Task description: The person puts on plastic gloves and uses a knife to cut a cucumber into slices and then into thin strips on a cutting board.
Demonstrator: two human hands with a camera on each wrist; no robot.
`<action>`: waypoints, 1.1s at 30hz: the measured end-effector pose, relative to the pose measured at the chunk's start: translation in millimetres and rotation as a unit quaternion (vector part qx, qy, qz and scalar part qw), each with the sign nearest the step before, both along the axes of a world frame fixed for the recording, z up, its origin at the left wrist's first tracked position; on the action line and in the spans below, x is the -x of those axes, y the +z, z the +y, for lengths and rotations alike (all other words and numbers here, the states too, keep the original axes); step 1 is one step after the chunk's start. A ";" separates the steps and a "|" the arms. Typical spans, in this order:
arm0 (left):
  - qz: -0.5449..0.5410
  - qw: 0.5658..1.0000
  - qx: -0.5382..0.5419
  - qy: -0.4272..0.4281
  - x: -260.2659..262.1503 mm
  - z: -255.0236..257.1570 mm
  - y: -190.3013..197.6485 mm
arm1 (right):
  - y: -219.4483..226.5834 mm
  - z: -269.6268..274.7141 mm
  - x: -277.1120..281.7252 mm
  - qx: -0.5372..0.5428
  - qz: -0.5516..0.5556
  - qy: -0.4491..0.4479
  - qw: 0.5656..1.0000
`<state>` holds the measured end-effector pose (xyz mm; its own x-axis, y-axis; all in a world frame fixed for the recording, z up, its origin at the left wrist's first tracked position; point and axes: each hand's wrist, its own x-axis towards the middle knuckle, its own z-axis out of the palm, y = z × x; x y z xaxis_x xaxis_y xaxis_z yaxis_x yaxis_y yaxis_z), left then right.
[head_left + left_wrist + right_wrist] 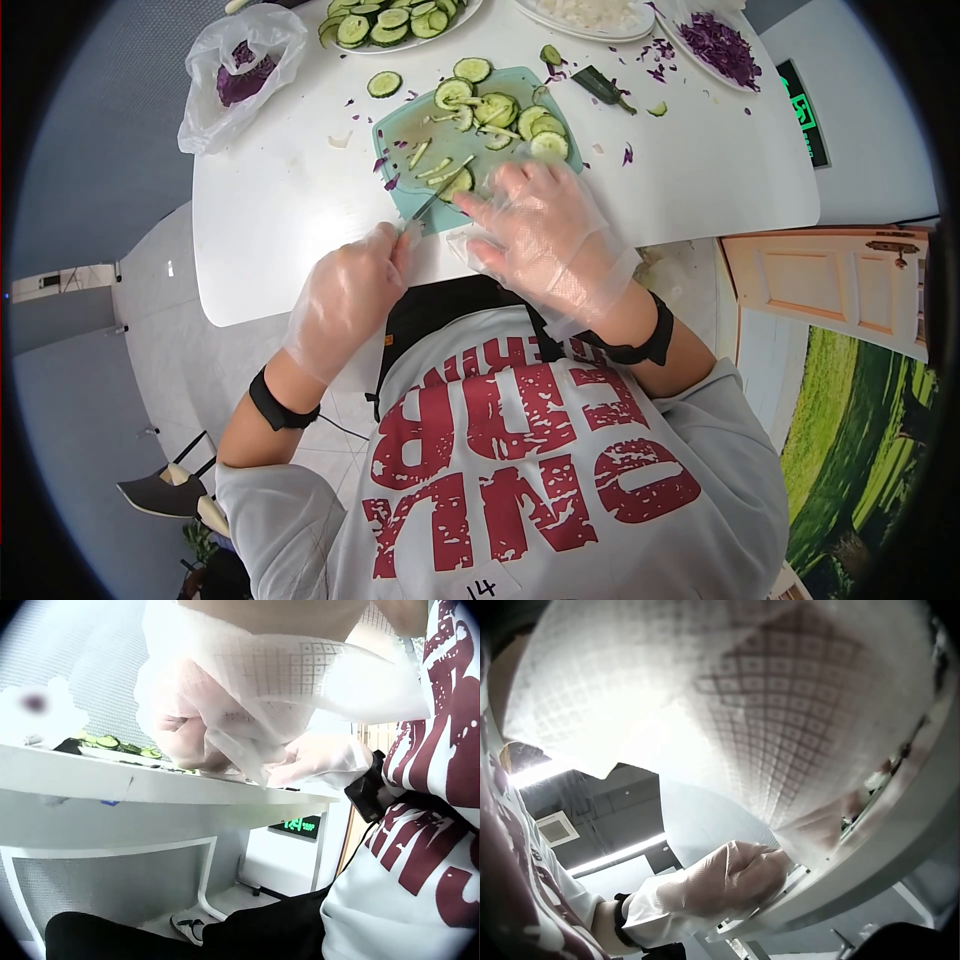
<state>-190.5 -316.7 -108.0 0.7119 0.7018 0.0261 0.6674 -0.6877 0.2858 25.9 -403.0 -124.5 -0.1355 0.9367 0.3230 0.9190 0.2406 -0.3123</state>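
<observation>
My left hand, in a clear plastic glove, grips a knife by its handle, which the fingers hide. Its narrow blade points away over the near left part of a green cutting board, beside a cucumber slice. My gloved right hand is over the board's near right edge, index finger stretched toward that slice and the other fingers loosely bent. Thin cucumber strips lie just beyond the blade. Several more cucumber slices are heaped at the board's far right. In the left wrist view the glove covers most of the left hand.
A plate of cucumber slices stands at the back, beside a plastic bag holding purple cabbage. Back right are a plate of pale pieces and one of shredded purple cabbage. A cucumber end lies right of the board.
</observation>
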 end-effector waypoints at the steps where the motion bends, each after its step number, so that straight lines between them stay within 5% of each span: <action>1: 0.006 1.000 -0.003 0.006 -3.8 0.0 2.3 | 0.7 0.4 0.1 0.005 -0.005 -0.002 1.000; 15: -0.017 0.988 -0.148 0.028 10.5 6.4 15.5 | 11.2 8.9 -5.7 -0.027 0.084 -0.030 0.996; 17: -0.011 0.989 -0.146 0.029 10.4 6.0 17.6 | 22.6 18.6 -2.6 -0.111 0.023 -0.005 0.994; 24: -0.026 0.981 -0.186 0.044 14.8 6.5 20.7 | 2.8 46.9 -2.6 -0.095 -0.054 0.044 0.993; 27: -0.013 0.981 -0.183 0.057 21.4 7.0 17.1 | -6.4 52.1 -15.4 -0.043 -0.081 -0.035 0.995; 33: -0.085 0.985 -0.119 0.094 34.6 10.7 4.4 | 9.0 48.7 -15.6 -0.086 -0.106 -0.015 0.991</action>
